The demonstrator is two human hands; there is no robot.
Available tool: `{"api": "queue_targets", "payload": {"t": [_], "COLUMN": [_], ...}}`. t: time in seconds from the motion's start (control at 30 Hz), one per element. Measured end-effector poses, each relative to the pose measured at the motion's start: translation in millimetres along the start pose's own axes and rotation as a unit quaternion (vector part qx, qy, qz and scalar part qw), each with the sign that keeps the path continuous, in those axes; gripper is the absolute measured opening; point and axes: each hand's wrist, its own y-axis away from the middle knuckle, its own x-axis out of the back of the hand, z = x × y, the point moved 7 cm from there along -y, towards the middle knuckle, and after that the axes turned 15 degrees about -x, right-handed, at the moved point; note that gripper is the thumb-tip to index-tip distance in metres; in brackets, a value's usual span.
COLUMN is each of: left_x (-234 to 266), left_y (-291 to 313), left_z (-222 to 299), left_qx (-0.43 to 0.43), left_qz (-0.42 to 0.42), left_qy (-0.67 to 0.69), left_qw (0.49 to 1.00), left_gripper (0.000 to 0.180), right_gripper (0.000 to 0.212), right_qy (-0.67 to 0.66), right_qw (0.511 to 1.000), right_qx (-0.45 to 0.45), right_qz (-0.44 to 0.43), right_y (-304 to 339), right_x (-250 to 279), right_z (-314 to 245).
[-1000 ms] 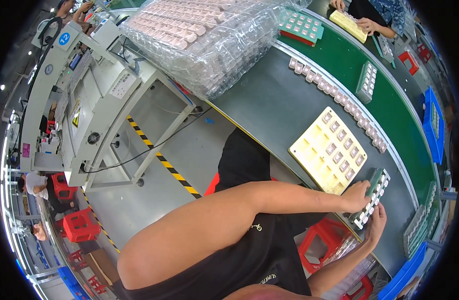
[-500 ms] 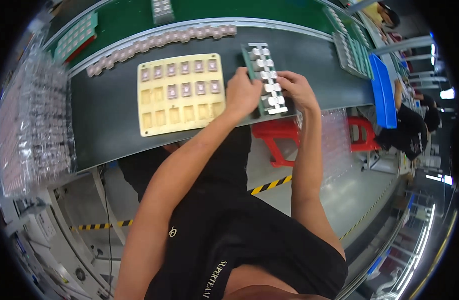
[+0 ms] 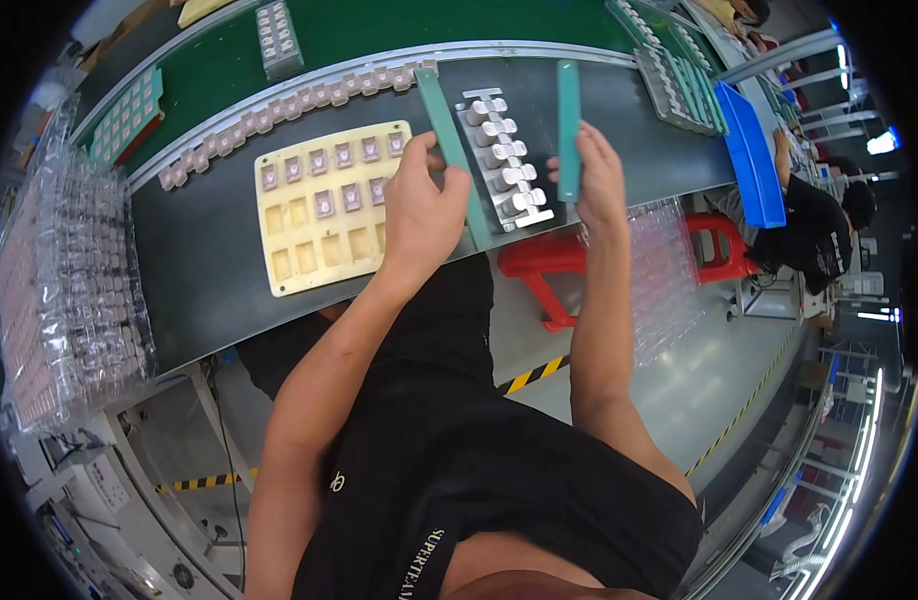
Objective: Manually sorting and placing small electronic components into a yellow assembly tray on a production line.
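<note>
A long green strip (image 3: 439, 115) stands at the right edge of the cream tray, with my left hand (image 3: 425, 208) closed around its middle. My right hand (image 3: 601, 178) grips a second green strip (image 3: 569, 90), held upright and apart from the first. Between the two strips lies a row of white and silver cylindrical parts (image 3: 510, 160), joined by metal tabs, on the dark worktop. The cream tray (image 3: 324, 283) has small pinkish pieces (image 3: 325, 203) in its upper pockets and bare lower pockets; my left hand covers part of its right side.
A line of pinkish pieces (image 3: 289, 106) runs along the metal rail behind the tray. Bagged stacks (image 3: 79, 300) stand at the left. A blue bin (image 3: 754, 160) hangs at the right end, near red stools (image 3: 544, 265). Green strips and trays (image 3: 669, 75) sit far right.
The green strips have come away from both sides of the cylindrical parts. My left hand has moved left with one, and my right hand holds the other to the right.
</note>
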Motion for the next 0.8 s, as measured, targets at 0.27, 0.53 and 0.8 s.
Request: {"api": "queue_targets", "payload": {"t": [0.27, 0.53, 0.8], "left_x": [-12.7, 8.0, 42.4], "left_y": [12.4, 16.9, -7.7], "left_z": [16.9, 1.0, 27.5], "left_qx": [0.027, 0.034, -0.036], "left_qz": [0.019, 0.013, 0.017], "left_qy": [0.331, 0.304, 0.351], "left_qw": [0.943, 0.952, 0.936], "left_gripper": [0.037, 0.032, 0.075], "right_gripper": [0.035, 0.038, 0.032], "right_qy": [0.348, 0.321, 0.265], "right_qw": [0.908, 0.917, 0.93], "right_qx": [0.234, 0.222, 0.203], "right_qz": [0.027, -0.08, -0.154], "right_y": [108.4, 125.2, 133.5], "right_x": [-97.7, -114.9, -108.6], "right_z": [-43.5, -27.2, -23.7]}}
